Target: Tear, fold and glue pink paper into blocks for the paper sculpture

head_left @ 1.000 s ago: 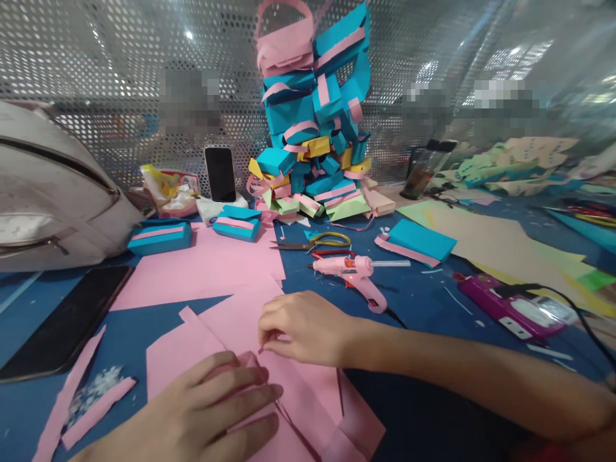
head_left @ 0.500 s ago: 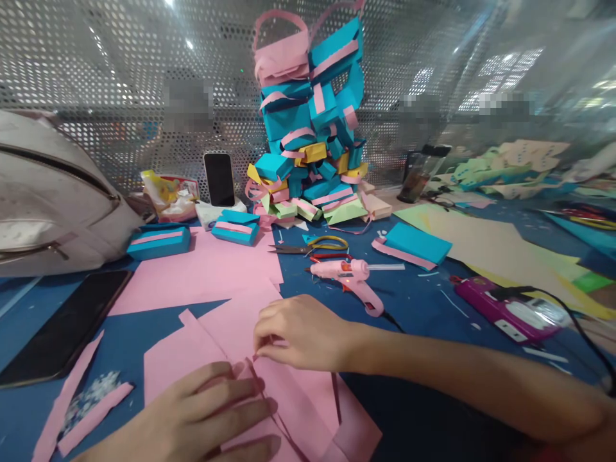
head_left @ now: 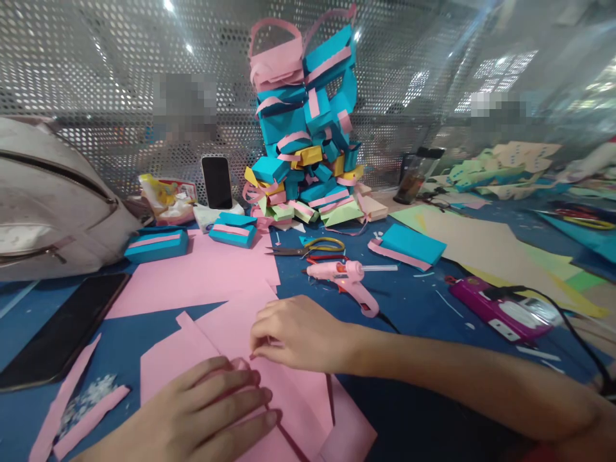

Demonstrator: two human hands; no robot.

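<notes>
Folded pink paper (head_left: 298, 391) lies on the blue table at the near middle, with a seam running between my two hands. My left hand (head_left: 216, 410) rests on it with fingers stretched out, pressing the paper down. My right hand (head_left: 293, 333) is closed, thumb and forefinger pinching the paper's edge just beyond the left fingertips. More pink sheets (head_left: 192, 269) are spread behind, and a narrow pink strip (head_left: 192, 330) slants beside the left hand. Past the right hand lies a pink glue gun (head_left: 346, 276) with a clear stick in its back.
Scissors (head_left: 312, 249) lie behind the glue gun. A tall pile of paper bags (head_left: 308, 128) stands at the back. A purple power strip (head_left: 500, 308) sits right, a black phone (head_left: 62, 327) and a white backpack (head_left: 52, 205) left. Blue paper boxes (head_left: 156, 245) rest on the sheets.
The whole view has shifted slightly. My left fingers have moved a little over the paper's seam. My right hand keeps its pinch in nearly the same place.
</notes>
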